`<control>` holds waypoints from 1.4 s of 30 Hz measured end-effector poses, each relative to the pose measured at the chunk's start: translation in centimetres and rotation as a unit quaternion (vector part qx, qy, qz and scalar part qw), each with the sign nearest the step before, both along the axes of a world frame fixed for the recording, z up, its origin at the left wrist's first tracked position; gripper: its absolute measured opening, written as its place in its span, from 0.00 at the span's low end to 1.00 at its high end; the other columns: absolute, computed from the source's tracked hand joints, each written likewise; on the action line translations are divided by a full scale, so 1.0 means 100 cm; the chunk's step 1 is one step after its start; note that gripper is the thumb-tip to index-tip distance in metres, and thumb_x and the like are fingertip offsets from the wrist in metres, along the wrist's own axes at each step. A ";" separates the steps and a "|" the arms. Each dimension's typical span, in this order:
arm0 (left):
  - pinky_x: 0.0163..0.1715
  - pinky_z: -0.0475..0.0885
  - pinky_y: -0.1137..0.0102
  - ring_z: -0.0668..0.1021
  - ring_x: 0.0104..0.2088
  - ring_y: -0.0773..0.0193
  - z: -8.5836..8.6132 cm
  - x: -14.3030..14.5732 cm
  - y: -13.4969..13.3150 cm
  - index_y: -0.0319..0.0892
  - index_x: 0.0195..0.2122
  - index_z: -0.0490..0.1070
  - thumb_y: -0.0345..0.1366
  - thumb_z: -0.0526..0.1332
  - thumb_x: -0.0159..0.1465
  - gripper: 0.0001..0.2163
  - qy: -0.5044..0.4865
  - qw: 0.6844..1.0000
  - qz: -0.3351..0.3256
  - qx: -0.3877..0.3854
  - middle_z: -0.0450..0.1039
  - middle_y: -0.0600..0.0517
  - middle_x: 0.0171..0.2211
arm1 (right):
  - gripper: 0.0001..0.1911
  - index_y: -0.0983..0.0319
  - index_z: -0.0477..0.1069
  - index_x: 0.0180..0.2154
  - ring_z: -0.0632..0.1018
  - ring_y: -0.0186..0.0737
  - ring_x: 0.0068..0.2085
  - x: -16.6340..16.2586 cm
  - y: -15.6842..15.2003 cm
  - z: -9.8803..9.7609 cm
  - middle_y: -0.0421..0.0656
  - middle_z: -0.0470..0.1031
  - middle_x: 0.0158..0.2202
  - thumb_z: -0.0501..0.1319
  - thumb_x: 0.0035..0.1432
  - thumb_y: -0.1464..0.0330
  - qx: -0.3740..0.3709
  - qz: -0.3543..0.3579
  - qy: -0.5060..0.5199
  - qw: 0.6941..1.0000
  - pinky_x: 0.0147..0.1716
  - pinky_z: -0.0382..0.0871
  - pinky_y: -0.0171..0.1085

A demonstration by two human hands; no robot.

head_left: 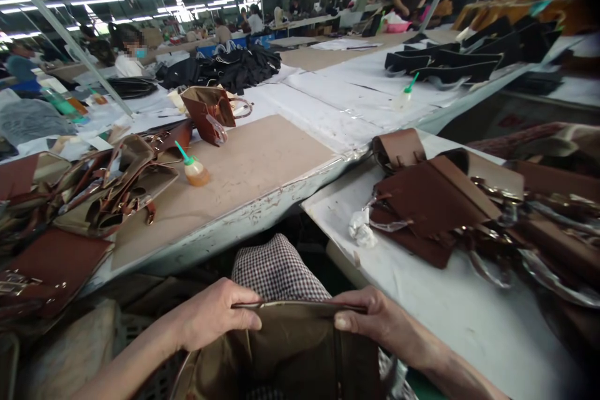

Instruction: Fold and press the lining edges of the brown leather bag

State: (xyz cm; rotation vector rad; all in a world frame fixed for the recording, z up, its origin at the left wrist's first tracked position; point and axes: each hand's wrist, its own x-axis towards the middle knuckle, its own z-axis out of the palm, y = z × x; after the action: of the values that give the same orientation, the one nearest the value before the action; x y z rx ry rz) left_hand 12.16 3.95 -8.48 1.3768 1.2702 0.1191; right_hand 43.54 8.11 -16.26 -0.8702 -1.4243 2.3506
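Note:
A handbag (295,350) with a dark olive-brown lining rests over my lap, its top edge turned toward me. My left hand (220,312) pinches that edge on the left, thumb on the inner side and fingers behind it. On the right, my right hand (370,315) grips the same edge in the same way, thumb pressed on the lining. Between the hands the edge runs nearly straight. The bag's lower part goes out of the picture, and its outer side is hidden from me. Checkered cloth (279,269) covers my knee just beyond the bag.
Brown bags pile up on the left (126,181) and right (435,200). A glue bottle (195,172) with a green nozzle stands on the brown board (267,156); another bottle (404,97) is farther back. Black pieces (450,62) lie beyond. Co-workers sit and stand in the background.

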 end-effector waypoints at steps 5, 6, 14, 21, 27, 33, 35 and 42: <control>0.45 0.72 0.70 0.81 0.48 0.50 -0.010 -0.007 -0.005 0.48 0.53 0.80 0.37 0.63 0.65 0.16 -0.073 0.997 -0.008 -0.029 0.84 0.56 0.45 | 0.20 0.61 0.81 0.50 0.83 0.45 0.38 -0.001 -0.004 0.001 0.47 0.85 0.42 0.68 0.60 0.57 0.028 -0.014 -0.037 0.999 0.36 0.73 0.35; 0.45 0.72 0.70 0.81 0.48 0.50 -0.012 -0.008 -0.006 0.48 0.54 0.80 0.36 0.63 0.65 0.16 -0.086 0.996 -0.005 -0.039 0.84 0.55 0.45 | 0.20 0.60 0.81 0.50 0.83 0.45 0.38 -0.001 -0.005 0.002 0.46 0.85 0.41 0.69 0.59 0.57 0.036 -0.017 -0.047 0.998 0.36 0.73 0.35; 0.48 0.73 0.68 0.80 0.50 0.50 -0.024 -0.007 -0.011 0.44 0.55 0.78 0.33 0.65 0.62 0.19 -0.134 0.988 0.046 -0.056 0.83 0.53 0.47 | 0.17 0.62 0.83 0.44 0.78 0.36 0.31 -0.002 -0.001 0.004 0.42 0.83 0.33 0.71 0.56 0.58 0.055 -0.004 -0.077 0.995 0.30 0.68 0.31; 0.46 0.73 0.69 0.80 0.47 0.51 0.006 0.007 -0.008 0.43 0.55 0.77 0.34 0.65 0.58 0.22 -0.001 1.000 0.013 -0.005 0.83 0.52 0.44 | 0.25 0.65 0.79 0.46 0.75 0.36 0.34 0.008 0.009 0.027 0.42 0.79 0.35 0.71 0.54 0.53 0.071 0.082 -0.067 0.992 0.34 0.69 0.32; 0.40 0.68 0.71 0.77 0.46 0.50 0.019 0.020 -0.005 0.42 0.44 0.80 0.41 0.67 0.56 0.15 0.106 0.994 -0.027 0.027 0.81 0.52 0.40 | 0.23 0.66 0.77 0.33 0.62 0.30 0.25 -0.001 0.000 0.028 0.36 0.67 0.25 0.63 0.62 0.51 0.111 0.048 -0.089 0.989 0.23 0.54 0.30; 0.36 0.65 0.72 0.75 0.41 0.54 0.005 0.022 -0.004 0.42 0.39 0.79 0.41 0.65 0.58 0.12 0.124 0.990 -0.043 0.047 0.77 0.54 0.34 | 0.15 0.65 0.75 0.26 0.58 0.29 0.24 -0.007 -0.007 0.023 0.34 0.59 0.20 0.65 0.60 0.61 0.130 0.009 -0.151 0.980 0.20 0.48 0.31; 0.35 0.64 0.72 0.75 0.40 0.55 0.001 0.020 -0.004 0.42 0.37 0.78 0.42 0.65 0.58 0.10 0.135 0.988 -0.055 0.052 0.76 0.54 0.33 | 0.12 0.65 0.78 0.29 0.59 0.29 0.24 -0.007 -0.009 0.021 0.34 0.61 0.21 0.66 0.58 0.63 0.131 0.008 -0.149 0.980 0.20 0.49 0.31; 0.33 0.62 0.71 0.76 0.35 0.58 -0.005 0.026 0.011 0.45 0.37 0.78 0.50 0.68 0.58 0.14 0.131 0.977 -0.125 0.111 0.77 0.54 0.32 | 0.10 0.65 0.80 0.32 0.62 0.29 0.23 -0.006 -0.014 0.010 0.35 0.65 0.21 0.65 0.56 0.65 0.126 -0.016 -0.158 0.979 0.20 0.53 0.29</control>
State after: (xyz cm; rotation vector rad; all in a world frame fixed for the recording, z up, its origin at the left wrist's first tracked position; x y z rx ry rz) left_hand 14.75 5.06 -9.01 1.7789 1.3154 -0.1000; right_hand 42.94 6.67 -15.27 -1.2186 -1.7666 2.0124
